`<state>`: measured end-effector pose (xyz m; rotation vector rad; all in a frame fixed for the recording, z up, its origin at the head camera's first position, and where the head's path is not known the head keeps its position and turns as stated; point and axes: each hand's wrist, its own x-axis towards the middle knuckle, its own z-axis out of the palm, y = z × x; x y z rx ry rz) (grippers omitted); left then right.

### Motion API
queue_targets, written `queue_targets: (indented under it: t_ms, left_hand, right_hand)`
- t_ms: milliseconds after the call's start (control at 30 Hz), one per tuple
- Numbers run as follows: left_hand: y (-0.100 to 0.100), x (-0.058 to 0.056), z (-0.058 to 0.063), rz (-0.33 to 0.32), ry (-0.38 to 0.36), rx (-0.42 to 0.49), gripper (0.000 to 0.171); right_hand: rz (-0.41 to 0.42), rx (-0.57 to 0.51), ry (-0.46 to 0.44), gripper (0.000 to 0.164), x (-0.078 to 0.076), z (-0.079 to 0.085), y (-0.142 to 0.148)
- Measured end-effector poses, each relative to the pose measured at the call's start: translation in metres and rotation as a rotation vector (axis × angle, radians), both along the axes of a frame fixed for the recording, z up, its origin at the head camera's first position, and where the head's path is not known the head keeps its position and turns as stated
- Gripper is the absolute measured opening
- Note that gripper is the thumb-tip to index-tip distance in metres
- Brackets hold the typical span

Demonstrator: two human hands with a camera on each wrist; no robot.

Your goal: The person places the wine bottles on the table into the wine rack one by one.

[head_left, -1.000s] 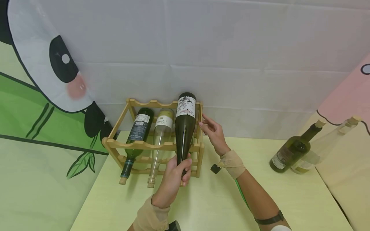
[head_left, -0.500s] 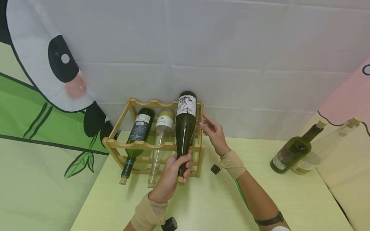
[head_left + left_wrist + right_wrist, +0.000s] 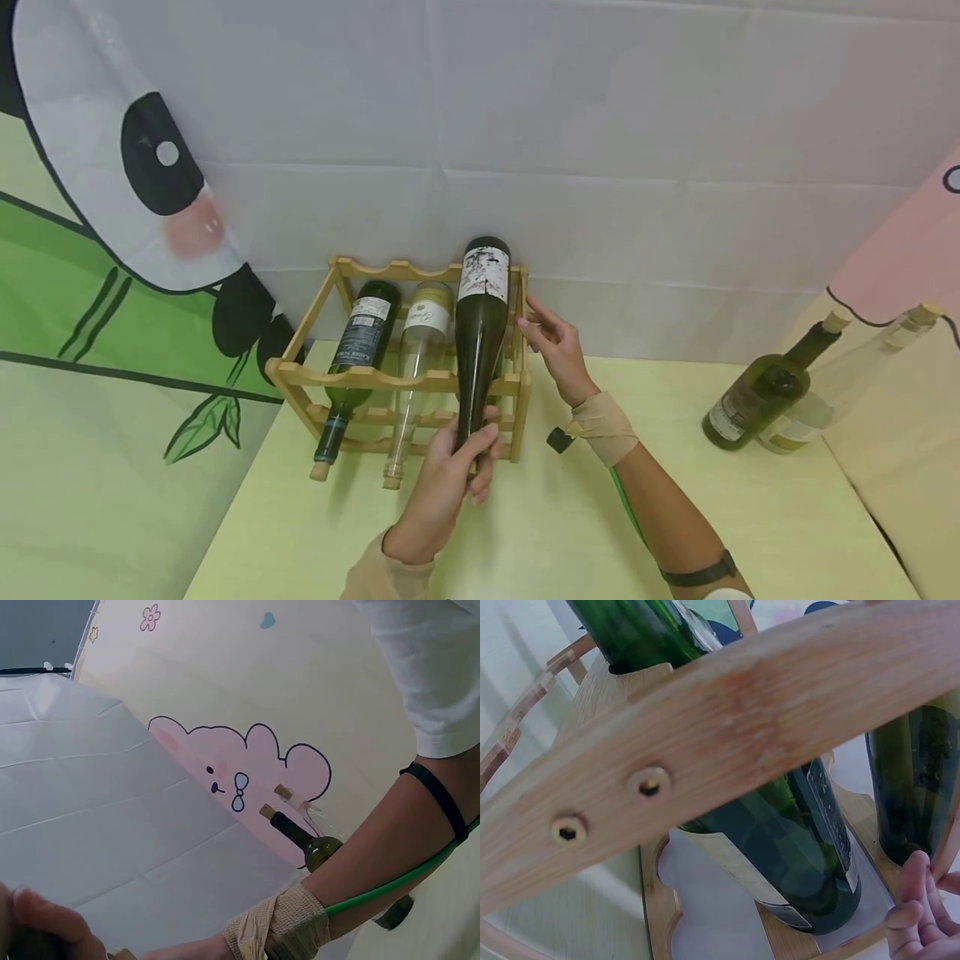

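Observation:
In the head view my left hand grips the neck of a dark wine bottle with a black-and-white label. This bottle slants over the upper front rail of a wooden wine rack, base toward the wall; its mouth is hidden by my fingers. My right hand pinches the rack's right side near the back. Two corked bottles lie lower in the rack: a green wine bottle and a clear glass bottle. In the right wrist view, fingertips are at the rack beside dark green glass.
On the table at right stand a corked dark green bottle and a corked clear bottle, side by side. A pale cloth wall rises just behind the rack. A green cable runs along my right forearm.
My left hand has shifted slightly on the neck; the cork seen half a second ago is covered by my fingers. The bottle has barely moved. My right hand keeps its place.

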<state>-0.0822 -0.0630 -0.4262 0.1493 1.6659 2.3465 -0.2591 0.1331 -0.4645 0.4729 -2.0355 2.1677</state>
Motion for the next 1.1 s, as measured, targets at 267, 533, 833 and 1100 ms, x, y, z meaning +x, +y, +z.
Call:
queue_targets:
  t_ms: [267,533,833,1100]
  left_hand:
    - [0.000,-0.005,-0.002,0.005,0.022,-0.017,0.022]
    - [-0.001,-0.012,-0.004,-0.010,0.032,-0.020,0.024]
    - [0.000,-0.013,-0.004,0.001,0.017,-0.014,0.024]
    - [-0.002,-0.013,-0.003,-0.026,0.032,-0.035,0.032]
  right_hand:
    - [-0.001,-0.005,0.006,0.055,0.000,0.001,0.000]
    - [-0.002,0.007,0.000,0.056,0.000,0.000,0.000]
    - [0.002,0.006,0.002,0.056,0.001,0.000,0.001]
    - [0.015,0.025,-0.002,0.056,0.000,-0.003,0.003]
